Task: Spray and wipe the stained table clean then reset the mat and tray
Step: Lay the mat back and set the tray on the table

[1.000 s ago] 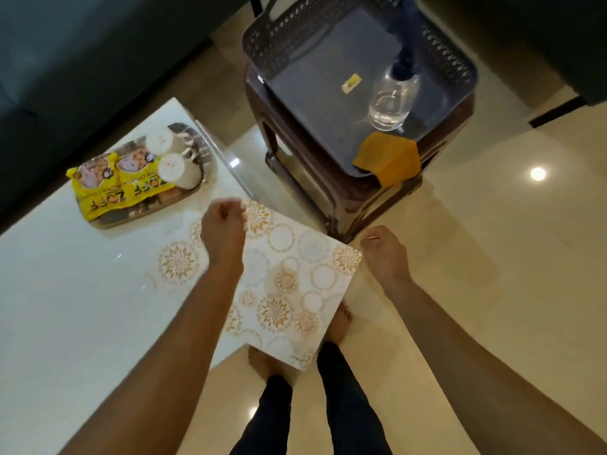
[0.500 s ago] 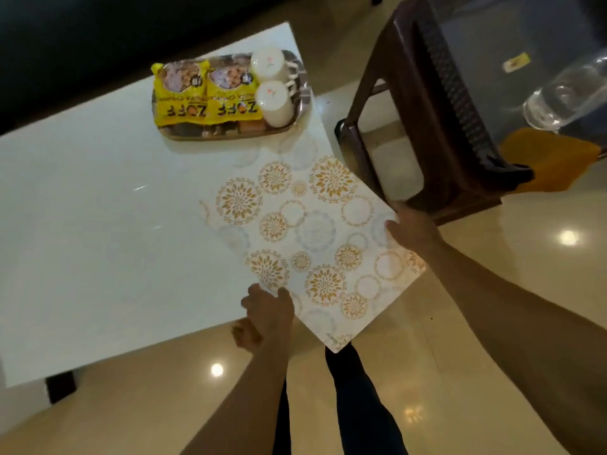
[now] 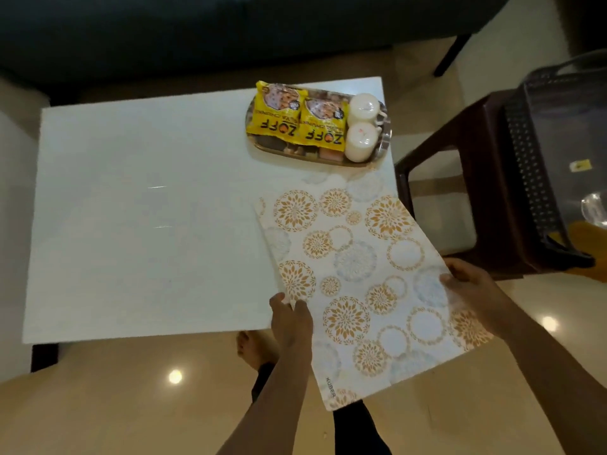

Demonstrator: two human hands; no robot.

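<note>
A white mat [image 3: 358,274] with gold and grey flower circles lies tilted across the near right corner of the white table [image 3: 147,218], about half of it hanging past the edge. My left hand [image 3: 290,318] grips the mat's left edge. My right hand [image 3: 469,287] holds its right edge. A metal tray [image 3: 382,149] sits at the table's far right corner with two yellow snack packets [image 3: 295,116] and two white cups [image 3: 361,128] on it.
A dark brown stool [image 3: 460,178] stands right of the table, carrying a dark perforated basket [image 3: 528,165] with a clear spray bottle [image 3: 594,208] and an orange cloth [image 3: 588,238]. A dark sofa [image 3: 197,31] runs behind the table. My bare foot [image 3: 251,349] is by the table's near edge.
My left hand moved from the mat's far edge to its near left edge, and my right hand took the right edge. The view swung left over the table.
</note>
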